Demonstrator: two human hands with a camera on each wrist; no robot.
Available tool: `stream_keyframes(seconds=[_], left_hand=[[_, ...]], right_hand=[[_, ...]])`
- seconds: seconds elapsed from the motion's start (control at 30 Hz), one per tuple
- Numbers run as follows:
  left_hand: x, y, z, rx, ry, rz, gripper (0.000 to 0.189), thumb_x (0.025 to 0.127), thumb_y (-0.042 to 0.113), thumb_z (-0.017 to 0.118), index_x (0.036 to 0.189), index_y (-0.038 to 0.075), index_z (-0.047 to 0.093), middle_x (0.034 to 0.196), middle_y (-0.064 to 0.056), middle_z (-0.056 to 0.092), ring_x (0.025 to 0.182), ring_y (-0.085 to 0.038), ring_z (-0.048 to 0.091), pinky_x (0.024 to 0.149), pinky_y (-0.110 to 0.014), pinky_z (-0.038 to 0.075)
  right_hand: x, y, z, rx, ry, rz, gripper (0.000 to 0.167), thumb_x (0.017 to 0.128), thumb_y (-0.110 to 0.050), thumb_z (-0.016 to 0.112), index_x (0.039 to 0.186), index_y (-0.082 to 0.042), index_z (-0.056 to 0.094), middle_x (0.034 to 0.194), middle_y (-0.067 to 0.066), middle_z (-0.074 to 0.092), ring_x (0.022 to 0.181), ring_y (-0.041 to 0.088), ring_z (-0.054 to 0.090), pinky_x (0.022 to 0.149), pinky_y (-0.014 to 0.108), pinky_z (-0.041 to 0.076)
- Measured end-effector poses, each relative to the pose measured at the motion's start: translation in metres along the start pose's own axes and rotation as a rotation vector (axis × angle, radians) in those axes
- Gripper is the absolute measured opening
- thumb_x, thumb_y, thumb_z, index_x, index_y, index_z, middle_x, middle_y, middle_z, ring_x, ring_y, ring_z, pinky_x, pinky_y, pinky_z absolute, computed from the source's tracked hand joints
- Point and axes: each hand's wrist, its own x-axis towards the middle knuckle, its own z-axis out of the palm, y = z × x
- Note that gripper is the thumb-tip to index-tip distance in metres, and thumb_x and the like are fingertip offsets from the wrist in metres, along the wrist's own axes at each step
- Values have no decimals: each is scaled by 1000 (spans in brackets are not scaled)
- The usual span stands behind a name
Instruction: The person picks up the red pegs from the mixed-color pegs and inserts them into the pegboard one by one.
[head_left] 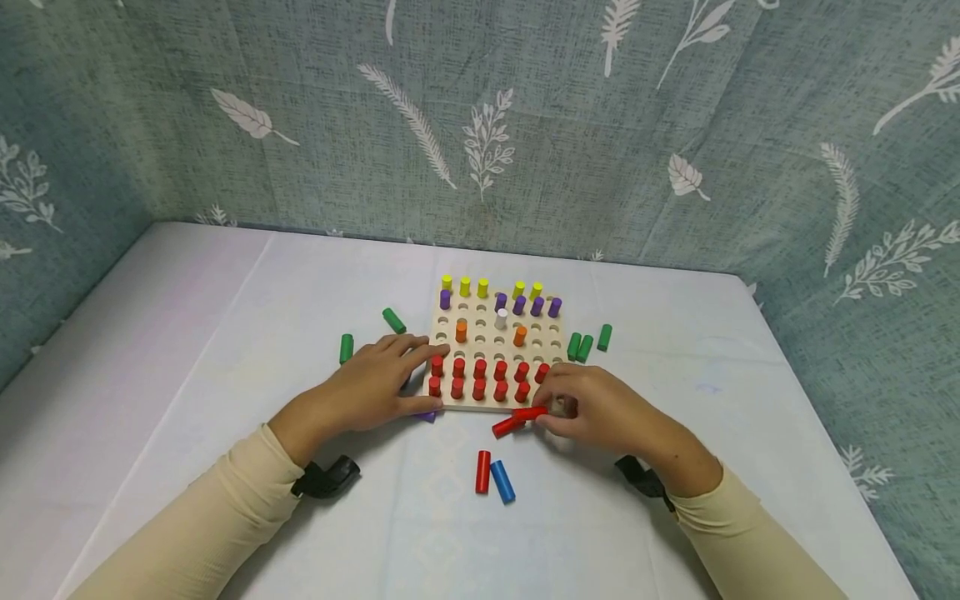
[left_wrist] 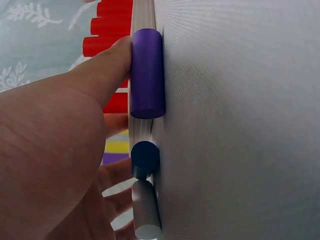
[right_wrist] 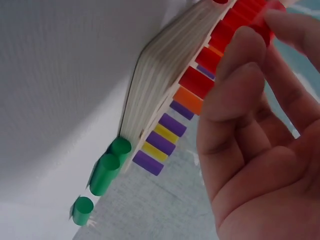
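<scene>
A wooden pegboard (head_left: 491,406) lies on the table, with two rows of upright red pegs (head_left: 479,389) near its front edge. My left hand (head_left: 385,372) rests against the board's left side, fingers spread over its edge and thumb at the front corner. A purple peg (left_wrist: 147,75), a dark blue peg (left_wrist: 145,159) and a whitish peg (left_wrist: 146,210) lie beside the board under that hand. At the front right corner, my right hand (head_left: 596,402) pinches a red peg (head_left: 530,412) between thumb and fingertips. Another red peg (head_left: 507,427) lies just below it.
A loose red peg (head_left: 483,472) and a blue peg (head_left: 503,481) lie in front of the board. Green pegs lie on both sides, such as the green peg (head_left: 604,337) at right. Yellow, purple, orange and white pegs stand farther back in the board. A curtain (head_left: 480,125) hangs behind.
</scene>
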Motion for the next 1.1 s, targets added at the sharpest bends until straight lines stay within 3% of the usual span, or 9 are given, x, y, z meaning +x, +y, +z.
stream_keyframes(seconds=[0.23, 0.93, 1.1], left_hand=[[-1, 0, -1, 4, 6, 3, 80, 85, 57, 72, 153, 27, 41, 154, -15, 44, 143, -40, 39, 114, -62, 33], [1, 0, 1, 4, -4, -6, 81, 86, 58, 70, 154, 29, 39, 155, -14, 42, 144, -39, 37, 115, -62, 32], [1, 0, 0, 3, -10, -11, 81, 86, 58, 70, 155, 29, 38, 155, -13, 42, 145, -39, 36, 116, -62, 31]], right_hand=[[-1, 3, -6, 78, 25, -8, 15, 88, -18, 78, 102, -17, 75, 86, -8, 69, 67, 6, 55, 57, 20, 50], [-7, 11, -23, 21, 267, -9, 17, 90, -14, 75, 107, -14, 76, 90, -5, 71, 66, 7, 53, 56, 21, 48], [-7, 11, -24, -10, 316, 31, 15, 92, -18, 73, 106, -14, 76, 90, -4, 70, 68, 11, 53, 58, 22, 48]])
